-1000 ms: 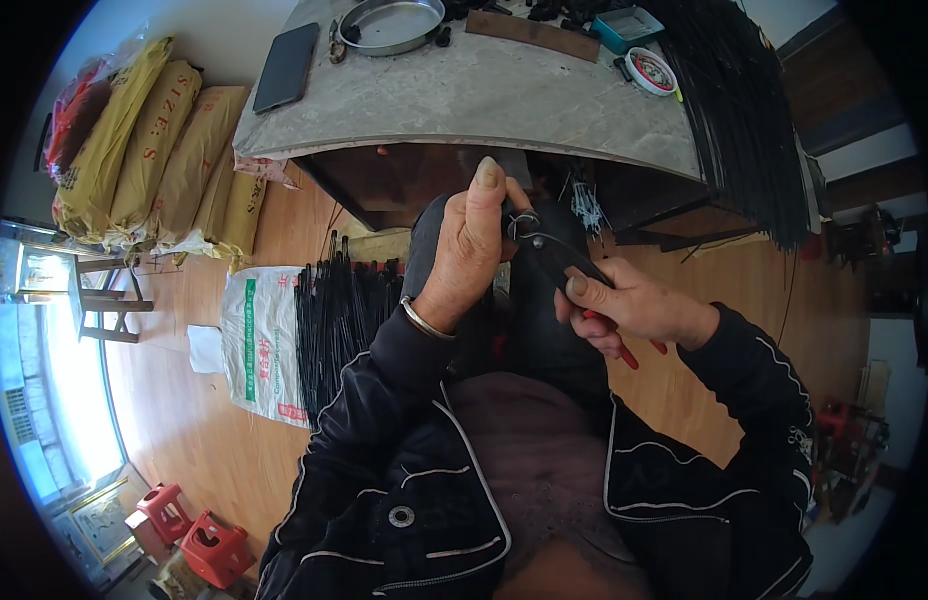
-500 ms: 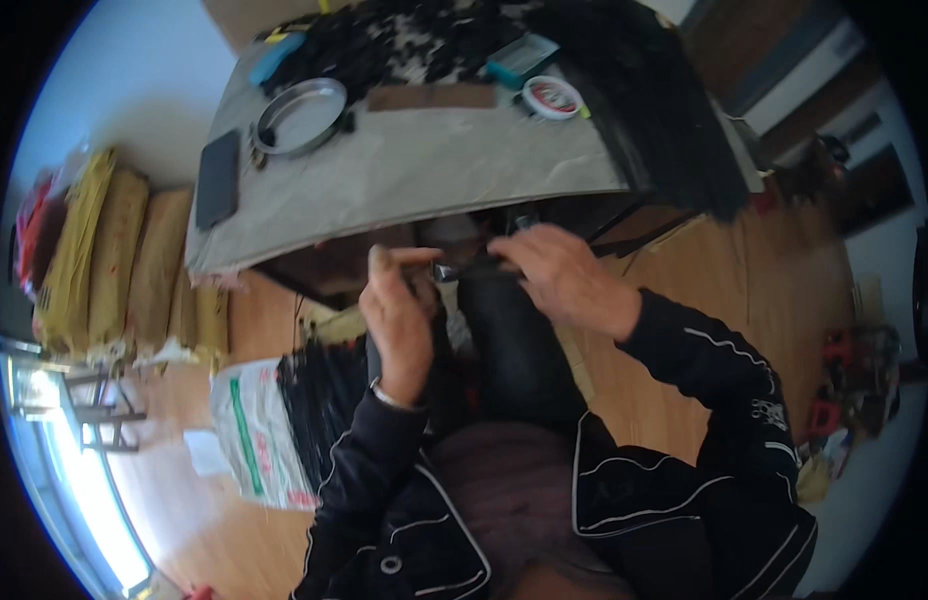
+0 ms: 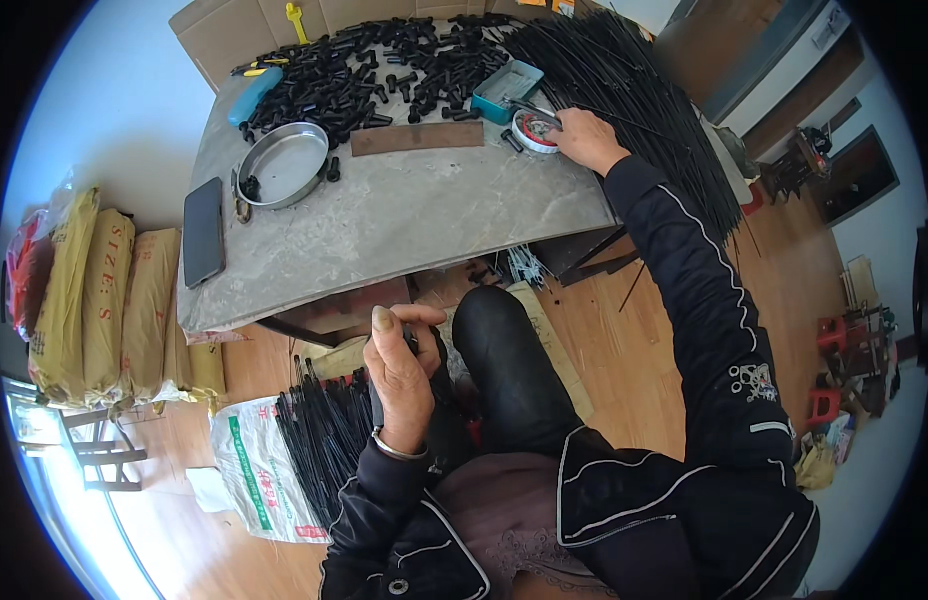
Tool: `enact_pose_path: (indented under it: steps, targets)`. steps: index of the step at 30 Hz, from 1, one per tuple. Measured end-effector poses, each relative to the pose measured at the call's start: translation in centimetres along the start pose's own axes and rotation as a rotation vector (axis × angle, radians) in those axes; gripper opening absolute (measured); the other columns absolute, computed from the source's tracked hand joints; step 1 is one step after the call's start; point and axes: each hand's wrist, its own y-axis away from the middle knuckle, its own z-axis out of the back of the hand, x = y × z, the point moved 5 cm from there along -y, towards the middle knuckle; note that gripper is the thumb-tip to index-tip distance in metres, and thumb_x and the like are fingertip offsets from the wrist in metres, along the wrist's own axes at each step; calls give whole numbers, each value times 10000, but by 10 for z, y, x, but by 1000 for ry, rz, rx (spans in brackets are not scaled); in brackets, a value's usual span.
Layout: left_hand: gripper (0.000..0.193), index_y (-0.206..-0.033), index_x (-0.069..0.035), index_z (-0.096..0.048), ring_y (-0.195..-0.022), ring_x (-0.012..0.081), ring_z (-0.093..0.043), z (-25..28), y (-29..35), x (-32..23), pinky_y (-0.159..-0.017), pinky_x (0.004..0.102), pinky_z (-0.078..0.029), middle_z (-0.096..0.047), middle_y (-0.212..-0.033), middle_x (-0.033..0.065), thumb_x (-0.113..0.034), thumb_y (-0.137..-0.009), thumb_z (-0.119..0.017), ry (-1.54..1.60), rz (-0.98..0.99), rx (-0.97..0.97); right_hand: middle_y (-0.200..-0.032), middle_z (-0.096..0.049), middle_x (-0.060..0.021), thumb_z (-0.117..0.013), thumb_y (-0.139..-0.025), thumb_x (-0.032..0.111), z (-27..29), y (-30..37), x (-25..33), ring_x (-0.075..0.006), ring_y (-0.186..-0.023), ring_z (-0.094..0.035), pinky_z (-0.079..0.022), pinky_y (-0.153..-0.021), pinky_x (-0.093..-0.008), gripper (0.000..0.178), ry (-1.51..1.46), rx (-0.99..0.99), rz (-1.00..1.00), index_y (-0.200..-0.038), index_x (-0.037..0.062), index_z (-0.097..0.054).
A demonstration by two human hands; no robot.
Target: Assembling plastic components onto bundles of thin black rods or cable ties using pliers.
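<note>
My left hand [image 3: 399,378] is above my lap, its fingers curled round something dark that is mostly hidden, with the thumb pointing up. My right hand [image 3: 587,140] is stretched out to the far right of the table, fingertips together at a small round white tub [image 3: 520,136] with red inside. A slim grey tool [image 3: 530,107] slants from the fingers toward a teal box [image 3: 506,88] behind the tub. A small black fitting [image 3: 512,141] lies beside the tub.
Black fittings [image 3: 329,85] are heaped at the back, left of a pile of long black rods [image 3: 634,100]. A round metal pan [image 3: 284,165], brown strip [image 3: 416,138] and phone [image 3: 205,232] lie on the table [image 3: 384,210]. More rods [image 3: 329,435] stand by my left leg.
My right hand has moved from beside my left hand, below the table edge, forward and right to the white tub. My left hand has stayed near my lap, a little lower in view.
</note>
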Motion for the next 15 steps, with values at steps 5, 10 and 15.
enact_pose_path:
  steps: [5,10,15]
  targets:
    - [642,-832,27,-588,-393,52,-238,-6,-5,3,-387,224,-208,-293,-469,-44,-512,-1016,-292,-7,30,6,-972,-668,-226,-632,-817,294,-3,-16,3,-380,-958,-638,-489,-830,-449,339,51,77,10,-977,-2,-669]
    - [637,-828,28,-586,-395,50,-238,-9,-7,5,-388,223,-208,-297,-468,-42,-492,-1025,-276,-24,25,36,-1010,-665,-216,-617,-842,320,-6,-18,-1,-372,-973,-634,-485,-832,-445,371,84,114,-10,-1032,4,-655]
    - [642,-829,28,-580,-400,50,-237,-7,-6,6,-390,224,-209,-290,-471,-43,-508,-1020,-281,12,26,57,-1012,-659,-224,-610,-856,334,7,-13,5,-396,-976,-621,-475,-834,-470,349,35,-47,16,-989,13,-647]
